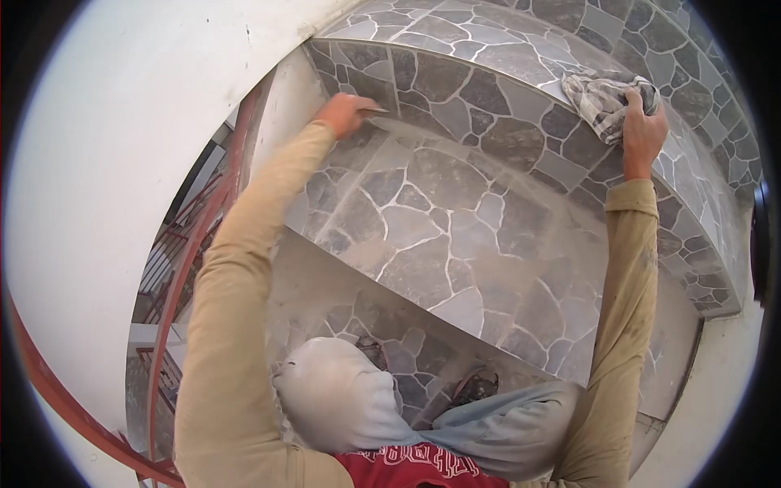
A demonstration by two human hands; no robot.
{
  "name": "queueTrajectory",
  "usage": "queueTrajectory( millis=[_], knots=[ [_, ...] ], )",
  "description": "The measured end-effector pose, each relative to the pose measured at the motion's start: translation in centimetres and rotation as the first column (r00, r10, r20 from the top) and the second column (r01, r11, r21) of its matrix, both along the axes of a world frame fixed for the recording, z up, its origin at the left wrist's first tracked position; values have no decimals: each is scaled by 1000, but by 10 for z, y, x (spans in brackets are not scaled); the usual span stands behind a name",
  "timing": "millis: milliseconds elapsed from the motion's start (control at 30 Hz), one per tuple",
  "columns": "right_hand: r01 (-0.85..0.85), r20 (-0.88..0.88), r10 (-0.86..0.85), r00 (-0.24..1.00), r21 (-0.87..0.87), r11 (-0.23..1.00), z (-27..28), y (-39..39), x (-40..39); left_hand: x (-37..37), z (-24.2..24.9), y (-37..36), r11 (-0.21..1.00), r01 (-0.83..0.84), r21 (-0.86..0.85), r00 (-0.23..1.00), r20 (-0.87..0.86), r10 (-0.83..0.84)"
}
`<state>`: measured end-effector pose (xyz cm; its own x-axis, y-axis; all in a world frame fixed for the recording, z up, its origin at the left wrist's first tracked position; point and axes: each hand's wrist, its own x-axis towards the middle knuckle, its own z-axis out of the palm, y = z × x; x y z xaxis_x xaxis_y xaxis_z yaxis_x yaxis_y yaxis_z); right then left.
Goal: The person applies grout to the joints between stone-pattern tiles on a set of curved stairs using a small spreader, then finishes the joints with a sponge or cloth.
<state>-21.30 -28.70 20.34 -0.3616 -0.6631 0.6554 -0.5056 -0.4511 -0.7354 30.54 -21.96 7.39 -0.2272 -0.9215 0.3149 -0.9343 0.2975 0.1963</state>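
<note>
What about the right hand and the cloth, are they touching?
Touching. The head view shows the right hand gripping the bunched cloth, its fingers closed over the cloth's edge.

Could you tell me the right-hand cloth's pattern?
The cloth is pale with dark checks; head view.

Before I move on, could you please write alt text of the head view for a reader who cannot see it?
A person's right hand holds a checked cloth at the edge of a stone-patterned step, while the left hand holds a small thin tool near the riser. Red railings show at left.
</note>
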Motion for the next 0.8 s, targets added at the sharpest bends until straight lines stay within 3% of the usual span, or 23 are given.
queueTrajectory(
  millis=[67, 133, 167, 200, 233, 267, 333, 467, 533, 600, 667, 700, 800],
  knots=[
    [3, -32, -4, 999, -30, 1000, 1, 0, 0, -35, -18, -18, 999, -25, 25, 1000, -4, 25],
    [45, -64, -49, 997, -61, 997, -1, 2, -4, -67, -29, -20, 989, -145, -17, 975, 166, 146],
    [52, -69, -55, 996, -46, 998, -2, 3, -10, -69, -26, -14, 980, -182, 74, 976, 135, 171],
    [15, -63, -15, 998, 3, 1000, -1, 2, -16, -63, -34, -3, 980, -177, 92, 977, 140, 163],
    [-25, -48, 28, 998, 49, 998, -3, 1, -19, -53, -41, 15, 989, -64, 133, 996, 68, 56],
    [-22, -32, 24, 999, 54, 998, -5, 0, -19, -42, -38, 33, 987, 50, 154, 999, -4, -50],
    [-84, 14, 84, 996, 5, 996, -5, 1, -22, -32, -26, 95, 979, 163, 122, 986, 21, -167],
    [-80, 81, 80, 993, -10, 997, -2, 5, -16, 21, 0, 191, 950, 189, 247, 980, -116, -165],
    [-113, 114, 114, 987, -9, 994, -3, -1, -18, 34, 34, 217, 853, 54, 518, 993, 64, -102],
    [-163, 137, 163, 977, -14, 987, -4, -7, -15, 58, 24, 196, 933, 77, 351, 995, 25, -92],
    [-131, 128, 128, 983, 11, 991, -1, -5, -14, 45, 33, 150, 969, -19, 248, 984, 175, -25],
    [-144, 140, 142, 980, 7, 990, 0, -3, -13, 26, 42, 125, 954, -95, 283, 993, 91, 72],
    [-227, 213, 229, 950, -37, 973, -2, 0, -18, 1, 10, 58, 978, -156, 142, 987, -6, 158]
  ],
)
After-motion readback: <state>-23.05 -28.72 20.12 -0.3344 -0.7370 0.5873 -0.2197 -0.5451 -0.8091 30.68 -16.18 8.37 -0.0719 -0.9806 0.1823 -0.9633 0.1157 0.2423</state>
